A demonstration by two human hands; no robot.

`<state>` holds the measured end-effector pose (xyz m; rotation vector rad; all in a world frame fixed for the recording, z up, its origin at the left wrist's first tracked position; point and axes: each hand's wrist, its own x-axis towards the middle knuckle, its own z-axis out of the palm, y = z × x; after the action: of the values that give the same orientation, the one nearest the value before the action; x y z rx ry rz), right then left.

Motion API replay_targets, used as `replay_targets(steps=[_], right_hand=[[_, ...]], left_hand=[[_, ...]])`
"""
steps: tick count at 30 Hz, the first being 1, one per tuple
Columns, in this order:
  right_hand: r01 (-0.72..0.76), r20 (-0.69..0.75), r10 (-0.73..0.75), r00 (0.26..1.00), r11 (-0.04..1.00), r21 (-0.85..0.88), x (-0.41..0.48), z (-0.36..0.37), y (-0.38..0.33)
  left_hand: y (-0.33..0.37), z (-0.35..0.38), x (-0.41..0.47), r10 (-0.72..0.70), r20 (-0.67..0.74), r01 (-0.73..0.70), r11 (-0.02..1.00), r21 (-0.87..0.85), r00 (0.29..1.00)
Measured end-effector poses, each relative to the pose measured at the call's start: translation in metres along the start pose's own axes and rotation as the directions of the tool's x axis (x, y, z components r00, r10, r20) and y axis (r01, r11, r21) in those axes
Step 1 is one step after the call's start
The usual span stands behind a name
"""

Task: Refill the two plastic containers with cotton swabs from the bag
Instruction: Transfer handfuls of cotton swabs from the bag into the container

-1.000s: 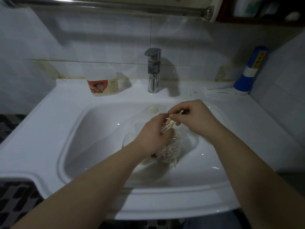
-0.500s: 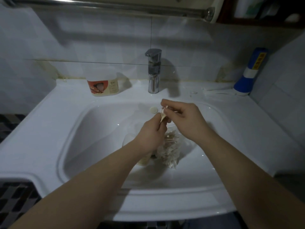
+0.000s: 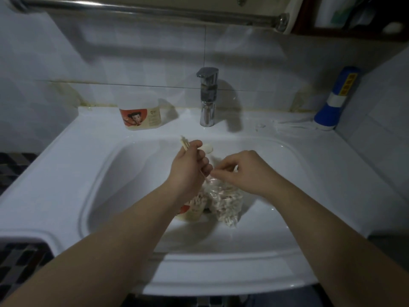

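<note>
- Cotton swabs [image 3: 184,143]: a small bundle is now clamped in the left hand [image 3: 190,167] alone. A second ago it lay between both hands over the bag; half a second ago the right hand was still feeding it in.
- Bag [image 3: 225,201]: clear film, still well stocked with swabs, lying in the basin of the sink [image 3: 93,173] just beside the near container.
- Near container [image 3: 191,213]: stands in the basin, partly hidden under the left wrist, with swab heads showing at its mouth.
- Second container [image 3: 140,117]: on the back ledge left of the faucet [image 3: 208,96], well apart from both hands; its fill level cannot be judged.
- Left hand, pose: fist closed round the bundle's middle, raised up and to the left. Swab tips stand out above the thumb and the lower ends slant toward the bag.
- Right hand [image 3: 242,171], pose: it has dropped back to the bag's mouth with its fingertips drawn together; whether they pinch film or swabs cannot be told.
- Reading: the handover is complete, so one batch appears ready to load, probably into the near container, while the right hand is placed to draw the next batch.
</note>
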<state>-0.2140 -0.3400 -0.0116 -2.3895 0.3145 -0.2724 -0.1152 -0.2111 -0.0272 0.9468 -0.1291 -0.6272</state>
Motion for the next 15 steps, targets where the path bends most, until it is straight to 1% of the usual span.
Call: replay_targets(steps=[3,9,13,15], right_hand=[[0.018,0.023,-0.018,1.0,1.0,0.004,-0.0009,0.0021,-0.0042],[0.065,0.071,-0.061,0.996,0.996,-0.057,-0.003,0.0065,-0.0098],[0.057,0.035,-0.056,0.998,0.998,-0.011,-0.0025,0.0069,-0.0079],[0.051,0.02,-0.051,0.999,0.998,-0.021,-0.0009,0.0095,-0.0076]], left_hand=[[0.0024,0.0038,-0.0043,-0.024,0.014,0.025,0.995,-0.099,1.0],[0.0036,0.0059,-0.0071,-0.018,0.007,0.019,0.992,-0.123,1.0],[0.0076,0.0025,-0.0041,-0.058,-0.057,0.048,0.987,-0.153,0.997],[0.0075,0.0014,-0.0036,-0.089,-0.053,0.078,0.981,-0.178,0.995]])
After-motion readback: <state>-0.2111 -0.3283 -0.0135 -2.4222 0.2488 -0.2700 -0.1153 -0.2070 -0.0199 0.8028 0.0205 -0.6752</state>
